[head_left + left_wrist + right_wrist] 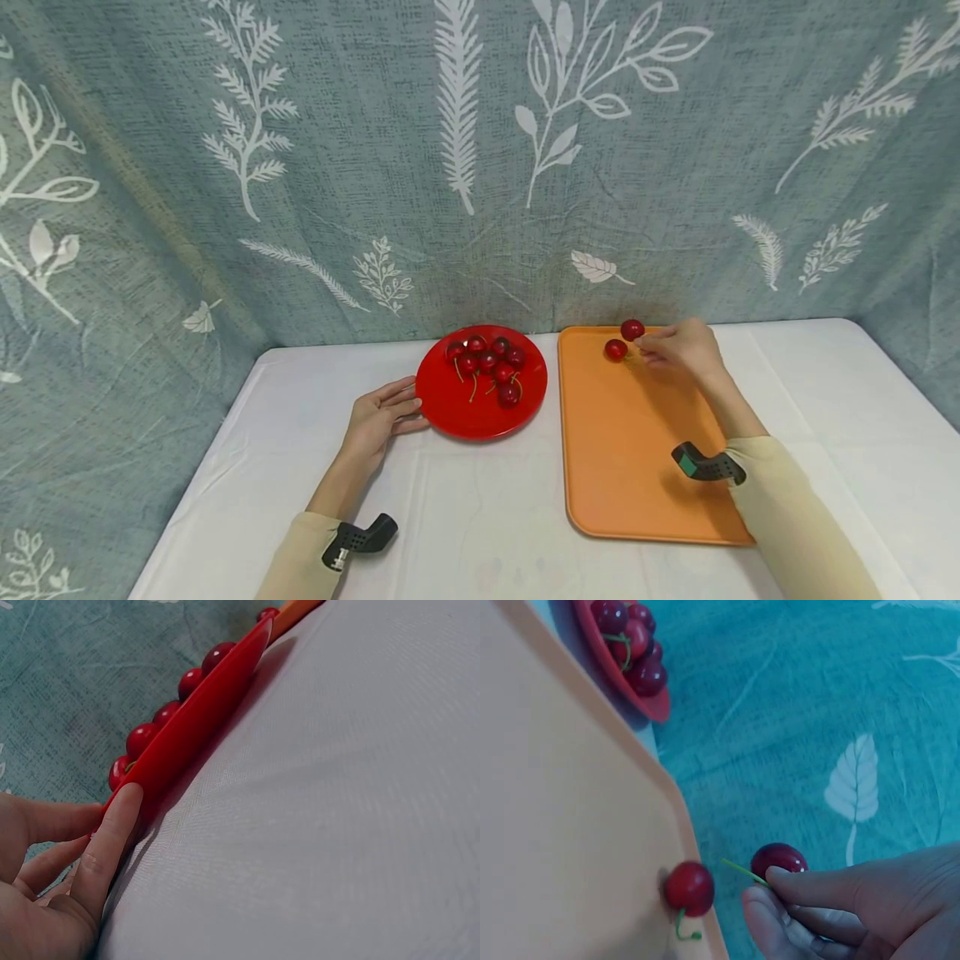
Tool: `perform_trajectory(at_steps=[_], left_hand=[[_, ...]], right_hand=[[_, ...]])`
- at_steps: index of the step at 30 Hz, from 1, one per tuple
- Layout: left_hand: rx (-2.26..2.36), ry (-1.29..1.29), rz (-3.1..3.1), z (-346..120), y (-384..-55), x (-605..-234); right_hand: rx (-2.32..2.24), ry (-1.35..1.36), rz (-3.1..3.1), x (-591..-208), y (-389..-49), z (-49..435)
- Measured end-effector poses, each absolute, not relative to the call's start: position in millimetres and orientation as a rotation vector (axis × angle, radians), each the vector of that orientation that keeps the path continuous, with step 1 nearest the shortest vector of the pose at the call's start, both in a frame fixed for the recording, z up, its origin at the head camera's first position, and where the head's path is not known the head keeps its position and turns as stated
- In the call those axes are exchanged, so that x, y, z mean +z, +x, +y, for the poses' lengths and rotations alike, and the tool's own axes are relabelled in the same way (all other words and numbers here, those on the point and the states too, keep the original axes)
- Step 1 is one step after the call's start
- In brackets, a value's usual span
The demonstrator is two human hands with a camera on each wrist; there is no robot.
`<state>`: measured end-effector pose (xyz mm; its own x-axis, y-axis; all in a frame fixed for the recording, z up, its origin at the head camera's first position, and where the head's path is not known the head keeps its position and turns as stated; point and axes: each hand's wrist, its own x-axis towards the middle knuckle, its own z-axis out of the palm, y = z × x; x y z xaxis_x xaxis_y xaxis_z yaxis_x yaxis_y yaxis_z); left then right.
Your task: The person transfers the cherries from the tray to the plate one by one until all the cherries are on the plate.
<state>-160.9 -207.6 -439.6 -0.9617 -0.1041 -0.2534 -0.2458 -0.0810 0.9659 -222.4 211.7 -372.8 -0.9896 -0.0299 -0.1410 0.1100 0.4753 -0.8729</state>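
Observation:
My left hand [375,417] is at the left edge of a round red plate [468,421], its extended fingers and thumb spread along the rim. In the left wrist view, one fingertip [127,799] lies against the plate's outer side. Several dark red cherries [487,362], some with green stems, lie grouped on the plate. Over the far end of an orange tray [622,467], my right hand [684,350] pinches a cherry [780,859] between thumb and fingers, a green stem poking out beside them. Another cherry [690,889] with a stem rests on the tray nearby.
A white cloth [480,508] covers the table under plate and tray. Behind the table's far edge hangs a grey-green curtain [360,167] with white leaf prints. The tray's raised rim [564,417] stands just right of the plate.

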Motion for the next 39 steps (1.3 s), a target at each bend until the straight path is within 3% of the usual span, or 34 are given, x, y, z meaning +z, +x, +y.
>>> perform_trajectory(at_steps=[19,39], left_hand=[[2.216,-0.388,2.032,-210.8,-162.1,-439.1],[2.205,-0.396,2.040,-208.4,-162.0,-438.9]], right_hand=[[-1.548,-0.024,2.505,-356.6,-233.0,158.1],[-1.509,-0.121,2.415,-375.1,-226.9,101.3]])
